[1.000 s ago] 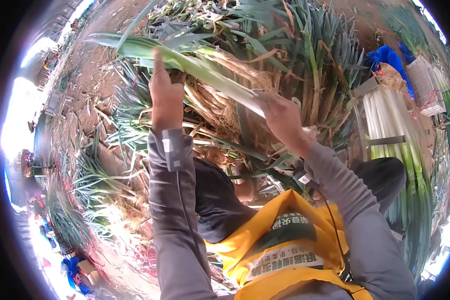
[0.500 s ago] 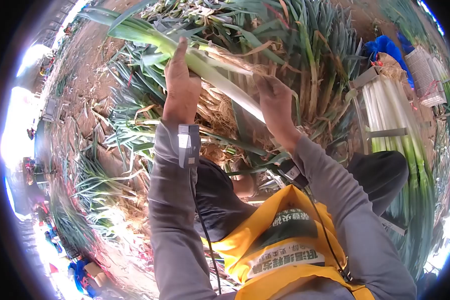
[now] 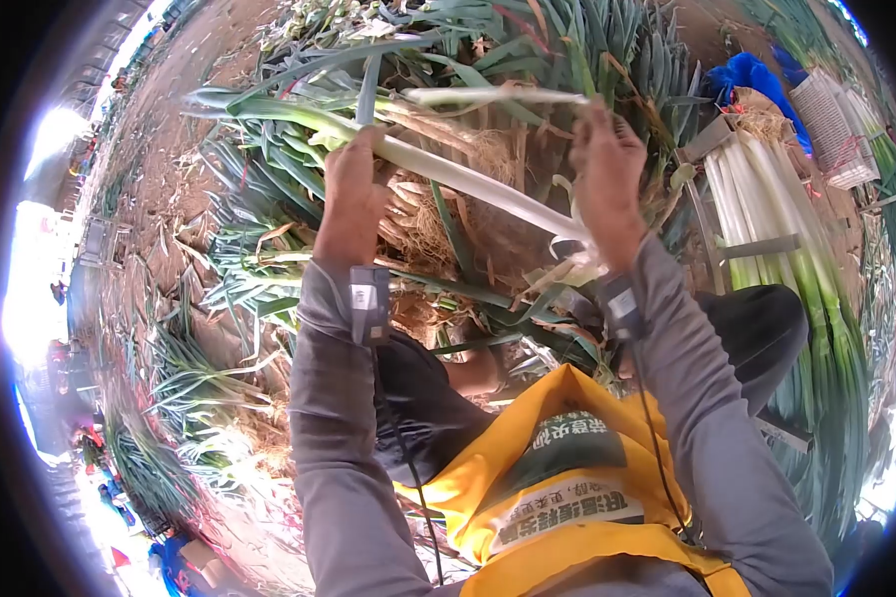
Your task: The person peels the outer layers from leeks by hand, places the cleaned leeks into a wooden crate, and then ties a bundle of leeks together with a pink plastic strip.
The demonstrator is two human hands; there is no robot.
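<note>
A long leek (image 3: 468, 183) slants across the front of me, its green leaves at the upper left and its root end at the lower right. My left hand (image 3: 353, 194) is wrapped round it where white turns green. My right hand (image 3: 609, 174) pinches the end of a peeled pale leaf strip (image 3: 498, 95), which stretches leftward above the stalk. The leek's root end lies beside my right wrist. Behind both hands is a heap of unpeeled leeks (image 3: 428, 214) with brown roots.
Cleaned white leeks (image 3: 767, 199) lie in a metal rack (image 3: 762, 247) at the right. Blue plastic (image 3: 762, 85) and a light crate (image 3: 831, 124) sit at the upper right. More leeks (image 3: 184, 363) are on the ground at the left. A yellow apron (image 3: 558, 488) covers my lap.
My right hand has moved right and up, drawing the strip away from the stalk. The leek has tilted flatter, and my left hand has dropped slightly, still round it.
</note>
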